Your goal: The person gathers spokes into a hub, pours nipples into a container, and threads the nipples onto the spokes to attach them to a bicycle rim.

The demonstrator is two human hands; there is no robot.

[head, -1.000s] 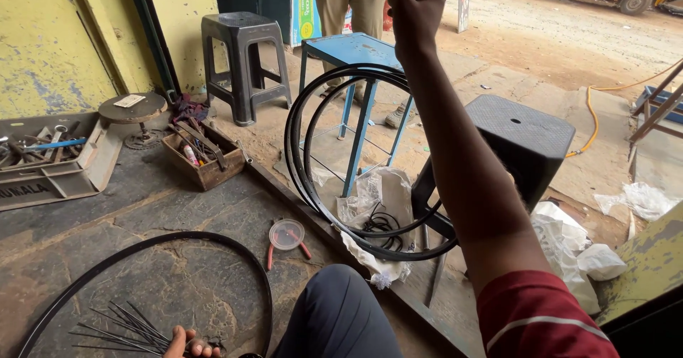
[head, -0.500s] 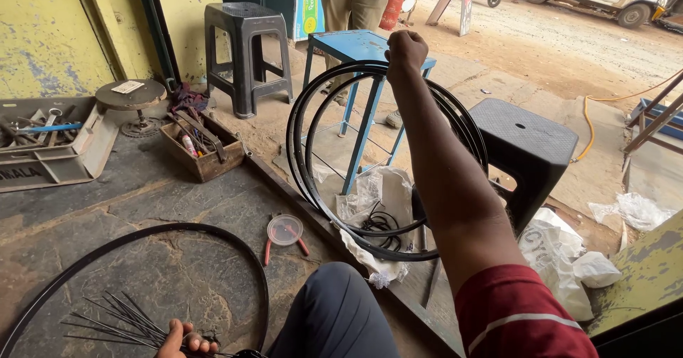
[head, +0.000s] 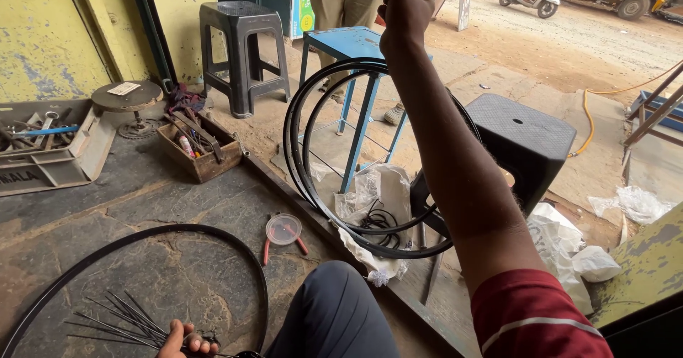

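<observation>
Left hand (head: 186,340) low at bottom edge, fingers closed on bundle of thin spokes (head: 117,319) fanned across floor (head: 163,208). Spokes lie inside black rim (head: 142,240) lying flat on floor. Pliers (head: 283,231) with small round lid just beyond rim. Wooden toolbox (head: 199,151) farther left, grey tray (head: 53,162) of tools beside it. Right hand (head: 404,6) raised high, arm outstretched, fingers fisted; what they grip cannot tell. Upright black rims (head: 320,180) stand below arm, against blue stool (head: 348,45). Black stool (head: 523,134) right; dark plastic stool (head: 242,52) far back.
</observation>
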